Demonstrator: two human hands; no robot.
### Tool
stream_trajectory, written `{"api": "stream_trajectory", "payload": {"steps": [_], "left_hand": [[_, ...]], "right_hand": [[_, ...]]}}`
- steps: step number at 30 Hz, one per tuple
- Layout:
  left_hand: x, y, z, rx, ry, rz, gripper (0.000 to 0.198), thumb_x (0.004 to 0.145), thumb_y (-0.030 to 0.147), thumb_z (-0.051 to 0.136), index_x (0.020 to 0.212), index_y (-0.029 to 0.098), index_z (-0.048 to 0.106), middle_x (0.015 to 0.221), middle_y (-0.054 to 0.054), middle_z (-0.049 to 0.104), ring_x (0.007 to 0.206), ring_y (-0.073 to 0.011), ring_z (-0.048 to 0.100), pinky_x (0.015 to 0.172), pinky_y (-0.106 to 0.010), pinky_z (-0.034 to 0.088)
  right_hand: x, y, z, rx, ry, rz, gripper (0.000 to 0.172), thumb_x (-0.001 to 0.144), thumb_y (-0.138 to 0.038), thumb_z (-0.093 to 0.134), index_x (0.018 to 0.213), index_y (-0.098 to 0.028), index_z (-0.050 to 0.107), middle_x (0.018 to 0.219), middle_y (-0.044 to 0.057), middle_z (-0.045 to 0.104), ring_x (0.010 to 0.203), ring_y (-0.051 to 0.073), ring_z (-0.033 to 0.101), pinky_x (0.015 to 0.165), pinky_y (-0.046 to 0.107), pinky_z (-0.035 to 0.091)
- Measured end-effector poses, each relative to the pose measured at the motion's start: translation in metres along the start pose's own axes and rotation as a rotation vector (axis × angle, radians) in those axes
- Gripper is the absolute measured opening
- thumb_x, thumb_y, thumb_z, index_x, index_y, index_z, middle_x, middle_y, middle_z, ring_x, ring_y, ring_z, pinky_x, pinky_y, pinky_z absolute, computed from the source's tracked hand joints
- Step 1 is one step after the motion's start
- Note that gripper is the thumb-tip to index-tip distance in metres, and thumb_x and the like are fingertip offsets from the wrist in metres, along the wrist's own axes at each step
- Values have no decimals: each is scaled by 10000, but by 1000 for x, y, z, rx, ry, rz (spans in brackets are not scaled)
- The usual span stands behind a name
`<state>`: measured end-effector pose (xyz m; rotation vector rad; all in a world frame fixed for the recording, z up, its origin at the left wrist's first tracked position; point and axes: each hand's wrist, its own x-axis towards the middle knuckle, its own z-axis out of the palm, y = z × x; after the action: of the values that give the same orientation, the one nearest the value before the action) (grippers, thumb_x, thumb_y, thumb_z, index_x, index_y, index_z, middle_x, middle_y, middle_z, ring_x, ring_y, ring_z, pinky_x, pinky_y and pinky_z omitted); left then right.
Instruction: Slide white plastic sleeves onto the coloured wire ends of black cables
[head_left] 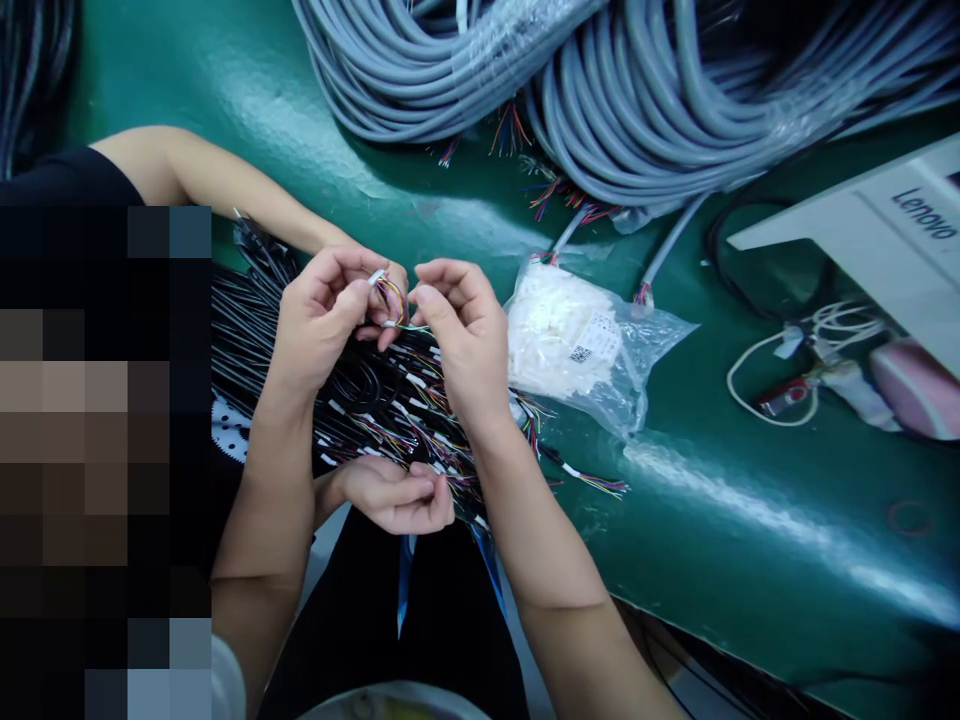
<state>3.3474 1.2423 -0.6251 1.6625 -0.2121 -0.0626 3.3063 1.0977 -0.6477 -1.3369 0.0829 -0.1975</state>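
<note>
My left hand point(319, 315) pinches a small white connector point(377, 278) between thumb and fingers. Thin coloured wires point(391, 295) curve out of the connector towards the right. Opposite it, my right hand point(471, 325) has thumb and forefinger pressed together near the end of a thin greenish wire point(414, 327); the tip is hidden by the fingers. Below both hands lie many black cables point(345, 385) with white-sleeved, multicoloured wire ends.
A co-worker's hand point(401, 495) rests by the cable ends; that person's other arm point(247, 195) reaches behind my left hand. A plastic bag of white parts point(562, 330) sits to the right. Grey cable coils point(645, 110) lie at the back, a Lenovo stand point(862, 215) at right.
</note>
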Motion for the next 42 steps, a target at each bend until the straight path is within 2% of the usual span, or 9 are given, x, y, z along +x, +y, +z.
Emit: {"api": "stream_trajectory", "payload": {"steps": [6,11,16,19,32,37,42], "left_hand": [[0,-2,-1,-52,-1,-14,88,900,281,735,954,212,723,800,-10,708,617,-103,662,493,-172,532],[-1,-3,-1,-91,24,-21,83,888,270,734,949,213,734,762,-8,698,612,-109,661,441,-162,488],[-1,-3,0,-113,48,-80,102,868,289,749,922,213,708,695,5,671,587,-111,654,427,-162,467],[-1,-2,0,-122,41,-99,115,866,295,752,920,210,697,696,5,676,589,-104,652,442,-160,473],[1,-2,1,-132,41,-93,110,881,279,740,930,198,684,684,11,647,565,-101,639,424,-160,449],[0,0,1,-117,34,-95,88,894,276,730,930,205,691,696,7,672,598,-106,654,463,-163,484],[0,-1,0,-137,15,-89,135,890,320,749,928,208,684,696,2,669,594,-109,647,468,-175,499]], "right_hand": [[5,-11,2,-35,-90,75,292,928,-525,673,934,-235,643,928,-20,682,702,98,655,668,236,589],[4,-8,-1,-107,-51,15,211,979,-412,624,897,-217,629,829,-40,644,761,94,653,740,231,584],[-8,-9,1,-297,67,-158,59,972,-242,602,931,-216,635,887,-20,652,799,106,633,794,264,571],[-11,-10,2,-394,100,-231,78,957,-182,586,918,-215,645,884,-12,650,807,116,621,805,282,567],[-11,-6,-2,-455,86,-361,105,971,-168,565,917,-211,644,880,-12,652,807,123,611,784,295,560],[-11,-5,-4,-514,52,-355,116,983,-182,542,923,-209,638,887,-6,645,823,131,608,814,314,559],[-12,-6,-3,-536,79,-343,124,986,-196,530,907,-207,625,877,0,635,823,139,603,824,329,558]]}}
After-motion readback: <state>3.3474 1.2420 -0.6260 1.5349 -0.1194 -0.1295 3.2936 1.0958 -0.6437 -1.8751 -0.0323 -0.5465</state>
